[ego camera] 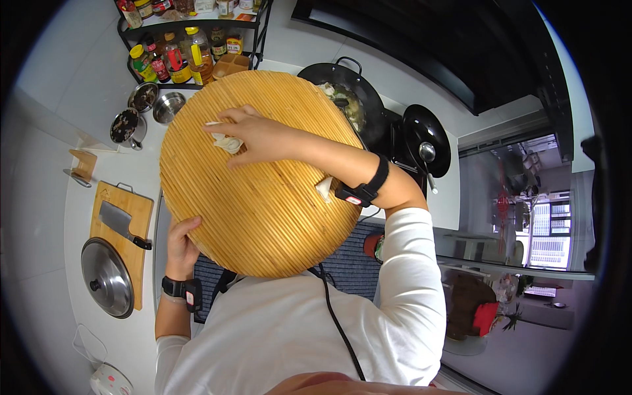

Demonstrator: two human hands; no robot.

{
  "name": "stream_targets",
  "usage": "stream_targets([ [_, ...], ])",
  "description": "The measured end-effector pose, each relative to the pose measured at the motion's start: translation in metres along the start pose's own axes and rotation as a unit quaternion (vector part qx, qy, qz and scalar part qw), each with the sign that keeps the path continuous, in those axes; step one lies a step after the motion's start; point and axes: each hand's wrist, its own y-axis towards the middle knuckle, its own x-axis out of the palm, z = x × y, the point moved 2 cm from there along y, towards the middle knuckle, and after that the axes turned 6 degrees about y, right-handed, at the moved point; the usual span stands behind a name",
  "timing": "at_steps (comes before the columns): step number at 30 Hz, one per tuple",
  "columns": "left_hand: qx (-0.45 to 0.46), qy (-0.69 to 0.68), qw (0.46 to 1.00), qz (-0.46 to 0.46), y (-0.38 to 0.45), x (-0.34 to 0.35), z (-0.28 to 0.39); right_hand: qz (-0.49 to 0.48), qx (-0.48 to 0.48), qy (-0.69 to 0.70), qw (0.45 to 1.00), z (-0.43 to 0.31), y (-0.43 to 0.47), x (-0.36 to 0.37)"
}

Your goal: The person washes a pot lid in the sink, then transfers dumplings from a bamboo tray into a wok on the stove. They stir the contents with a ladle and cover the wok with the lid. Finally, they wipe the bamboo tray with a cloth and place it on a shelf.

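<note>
My left hand [183,244] grips the near left edge of a round tray of wooden or reed slats [261,207], with the thumb on top. Above the tray's far left part, my right hand [256,136] reaches in with thumb and fingers spread around a few pale dumplings [228,143]. Whether it grips one is unclear, since the hand partly hides them. A single dumpling [324,189] lies near the tray's right edge, beside my right forearm. Just behind the tray stands a black wok [371,94] holding liquid and food, partly covered by the tray; a dark utensil rests in it.
A black wok lid or pan [414,136] with a metal ladle [427,152] sits right of the stove. On the left counter are a cleaver [116,218], a cutting board [140,276], a steel lid [107,276] and metal bowls [169,107]. A bottle rack [192,29] stands behind.
</note>
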Motion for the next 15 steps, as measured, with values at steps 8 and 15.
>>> stream_targets([
  [8, -0.008, 0.004, 1.0, 0.01, -0.003, -0.004, -0.007, 0.051, 0.054, 0.016, 0.997, 0.015, -0.01, 0.013],
  [15, -0.021, 0.0, 0.999, 0.046, -0.009, -0.014, -0.004, 0.134, 0.082, 0.116, 0.981, 0.042, -0.03, -0.009],
])
